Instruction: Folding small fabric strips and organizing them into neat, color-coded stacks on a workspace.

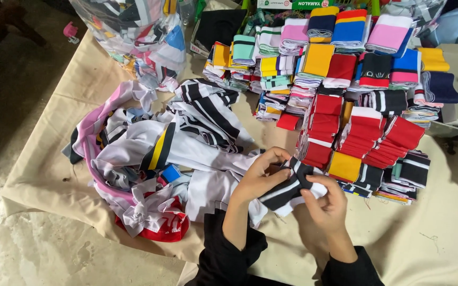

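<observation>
**Both hands on a striped knit band**

Your left hand and right hand meet at about 6 o'clock over the desk, which is draped in a plain beige cloth. Between them you hold a black-and-white striped knit band, soft and ribbed, folded into a short flat strip. Your left fingers curl over its upper edge and pinch it; your right fingers are closed on its lower end.

At 9 o'clock lies a loose heap of smooth jersey pieces, white, pink, black and red, crumpled and overlapping. At 12 to 2 o'clock stand neat stacks of folded ribbed bands in red, yellow, blue, pink and black. A clear plastic bag of fabric sits at 11 o'clock.
</observation>
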